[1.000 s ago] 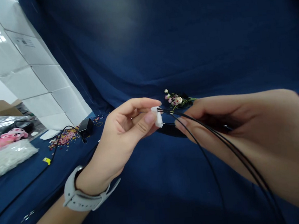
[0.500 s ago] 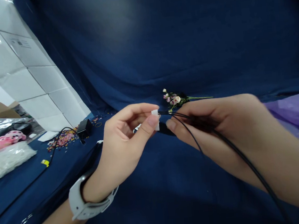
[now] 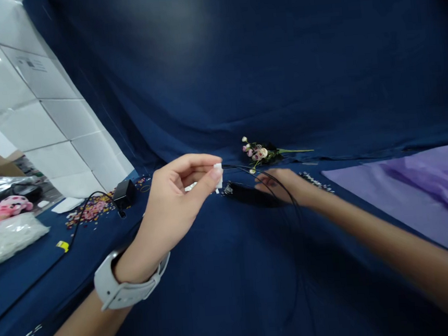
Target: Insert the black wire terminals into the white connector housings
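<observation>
My left hand [image 3: 183,197], with a pale watch strap on its wrist, pinches a small white piece [image 3: 219,175] between thumb and fingertips. Thin black cords [image 3: 284,186] run from that piece to the right and hang down in loops. My right hand [image 3: 276,181] is farther off, blurred, beside a black flat item [image 3: 252,194]; whether it holds that item cannot be made out. Behind it lies a sprig of artificial flowers [image 3: 260,153] with a green stem.
A black adapter [image 3: 124,194] with its cable lies left, among colourful confetti [image 3: 94,208]. Farther left are a pink spotted toy [image 3: 10,207] and a clear bag [image 3: 12,236]. Purple cloth [image 3: 401,184] covers the right side. Small silvery bits [image 3: 315,181] lie beyond my right wrist.
My right hand has let go of the black cords and moved away, farther forward over the table. The cords now hang loose from my left hand, which has shifted slightly left.
</observation>
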The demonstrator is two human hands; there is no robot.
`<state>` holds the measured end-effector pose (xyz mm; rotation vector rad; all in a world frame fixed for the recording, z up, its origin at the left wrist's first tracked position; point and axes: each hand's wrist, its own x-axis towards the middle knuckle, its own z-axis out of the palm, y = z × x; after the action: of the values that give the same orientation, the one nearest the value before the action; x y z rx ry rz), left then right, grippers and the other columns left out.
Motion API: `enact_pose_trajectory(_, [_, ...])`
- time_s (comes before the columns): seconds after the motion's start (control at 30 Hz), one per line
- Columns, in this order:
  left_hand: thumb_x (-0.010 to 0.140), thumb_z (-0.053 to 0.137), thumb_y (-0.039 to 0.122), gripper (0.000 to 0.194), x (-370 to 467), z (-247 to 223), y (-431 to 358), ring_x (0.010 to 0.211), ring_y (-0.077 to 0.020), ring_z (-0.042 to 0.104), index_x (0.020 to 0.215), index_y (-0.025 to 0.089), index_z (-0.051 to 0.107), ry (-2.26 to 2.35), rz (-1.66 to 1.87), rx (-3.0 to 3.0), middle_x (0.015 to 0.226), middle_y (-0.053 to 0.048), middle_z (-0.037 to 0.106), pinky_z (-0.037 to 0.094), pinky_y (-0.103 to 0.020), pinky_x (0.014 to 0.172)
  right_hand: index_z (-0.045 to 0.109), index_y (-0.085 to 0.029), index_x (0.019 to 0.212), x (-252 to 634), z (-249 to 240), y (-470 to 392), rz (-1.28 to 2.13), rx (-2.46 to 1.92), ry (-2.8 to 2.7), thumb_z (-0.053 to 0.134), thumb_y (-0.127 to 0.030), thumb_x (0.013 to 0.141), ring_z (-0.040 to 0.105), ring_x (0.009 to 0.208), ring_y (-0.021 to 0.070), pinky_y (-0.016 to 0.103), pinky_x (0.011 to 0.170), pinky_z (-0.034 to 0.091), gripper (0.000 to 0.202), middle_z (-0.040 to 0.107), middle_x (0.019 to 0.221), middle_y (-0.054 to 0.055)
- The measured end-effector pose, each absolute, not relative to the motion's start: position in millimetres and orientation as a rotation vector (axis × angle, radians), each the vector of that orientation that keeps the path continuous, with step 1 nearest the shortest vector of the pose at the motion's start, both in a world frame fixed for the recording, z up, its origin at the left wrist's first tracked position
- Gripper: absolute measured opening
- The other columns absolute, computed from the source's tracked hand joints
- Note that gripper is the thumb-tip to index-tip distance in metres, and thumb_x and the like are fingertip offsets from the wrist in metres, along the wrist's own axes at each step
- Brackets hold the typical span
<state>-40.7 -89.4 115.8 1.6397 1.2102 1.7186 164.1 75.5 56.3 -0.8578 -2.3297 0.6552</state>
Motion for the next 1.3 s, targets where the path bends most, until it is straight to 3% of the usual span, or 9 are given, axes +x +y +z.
enact_pose_trajectory(0.2, [0.075,0.075,0.023,0.012,-40.0,117.0,-91.6,0.07,-0.0066,0.062,0.087,0.023,0.073,1.141,1.687,1.619,0.075,0.003,0.069,0.052,-0.011,0.064,0.061,-0.015,0.098,154.2,-1.4,98.2,0.274,-1.117,-2.394,0.055,-0.036,0.09,0.059,0.09,0.0144,0.035,0.082,0.051,0.023,0.062,0.1,0.005])
enact_pose_trajectory(0.67, [0.075,0.076,0.025,0.013,-43.4,122.4,-89.5,0.063,-0.0041,0.06,0.087,0.021,0.073,1.147,1.633,1.444,0.073,0.003,0.066,0.051,-0.01,0.059,0.061,-0.014,0.101,152.4,25.4,90.5,0.034,-1.402,-2.49,0.054,-0.036,0.091,0.061,0.084,0.0134,0.033,0.076,0.053,0.025,0.063,0.096,0.005])
enact_pose_trajectory(1.1, [0.074,0.077,0.027,0.014,-47.0,121.3,-85.6,0.066,-0.0039,0.061,0.087,0.022,0.073,1.108,1.571,1.409,0.075,0.004,0.066,0.053,-0.01,0.062,0.061,-0.015,0.097,159.4,57.2,95.1,0.195,-1.231,-2.349,0.054,-0.034,0.091,0.059,0.084,0.0127,0.032,0.077,0.052,0.021,0.062,0.095,0.004])
enact_pose_trajectory(1.2, [0.075,0.077,0.027,0.015,-49.7,122.1,-84.8,0.067,-0.0036,0.06,0.088,0.021,0.072,1.097,1.56,1.389,0.076,0.004,0.064,0.052,-0.011,0.063,0.059,-0.014,0.101,167.1,82.3,84.3,0.33,-1.081,-2.333,0.052,-0.034,0.092,0.057,0.072,0.0099,0.027,0.067,0.051,0.023,0.06,0.086,0.002])
enact_pose_trajectory(1.3, [0.076,0.076,0.026,0.015,-51.2,123.1,-84.7,0.067,-0.0035,0.06,0.088,0.02,0.071,1.086,1.541,1.375,0.076,0.004,0.063,0.053,-0.012,0.065,0.06,-0.015,0.095,169.0,105.8,59.3,0.426,-0.941,-2.343,0.047,-0.043,0.093,0.047,0.056,0.0065,0.021,0.053,0.041,0.031,0.055,0.073,-0.001])
